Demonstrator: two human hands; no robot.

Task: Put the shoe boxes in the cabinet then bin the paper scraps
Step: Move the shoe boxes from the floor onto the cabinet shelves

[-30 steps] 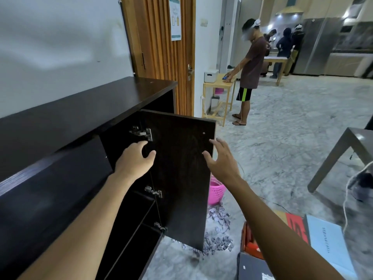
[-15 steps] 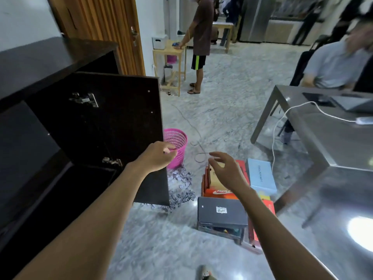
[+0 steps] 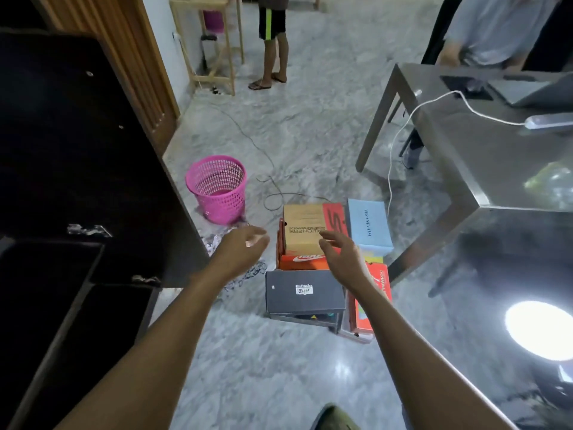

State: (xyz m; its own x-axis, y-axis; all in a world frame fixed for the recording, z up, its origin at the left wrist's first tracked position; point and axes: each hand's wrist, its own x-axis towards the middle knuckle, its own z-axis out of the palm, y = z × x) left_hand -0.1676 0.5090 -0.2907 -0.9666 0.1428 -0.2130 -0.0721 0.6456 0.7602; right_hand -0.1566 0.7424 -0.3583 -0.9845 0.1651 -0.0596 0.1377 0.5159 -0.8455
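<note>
1. The left hand [image 3: 245, 246] hangs over the floor with its fingers loosely spread and a little bent. It holds nothing.
2. The right hand [image 3: 341, 254] is just to its 3 o'clock, fingers apart and curved, palm turned inward, with nothing in it. It lies across the view of the boxes, and whether it touches one cannot be told.
3. The shoe boxes sit in a tight cluster on the marble floor [image 3: 263, 367], in the middle of the view.
   - At the 12 o'clock end, the tan box [image 3: 302, 226] lies on top of the orange box [image 3: 302, 262].
   - The red box [image 3: 335, 217] touches the tan box at its 3 o'clock, and the light blue box [image 3: 367, 226] lies beyond that.
   - At the 6 o'clock end, the dark grey box [image 3: 305, 293] carries a white label and rests on another box.
   - At the dark grey box's 3 o'clock, a red-orange box [image 3: 376, 293] is partly hidden by the right forearm.
4. The paper scraps [image 3: 255, 270] are grey bits on the floor at 9 o'clock from the boxes, between them and the cabinet door [image 3: 93, 135]. The left hand and wrist partly cover them.
5. The pink basket [image 3: 217, 187] stands upright at 10 o'clock from the boxes, near the scraps.
6. The cabinet [image 3: 37, 274] fills the 9 o'clock side with its door swung open. Its inside is too dark to read.
7. A grey table [image 3: 465, 169] fills the 3 o'clock side, with a white cable [image 3: 400, 131] hanging off it. A seated person [image 3: 496, 32] is at 1 o'clock and a standing person [image 3: 273, 41] at 12 o'clock.
</note>
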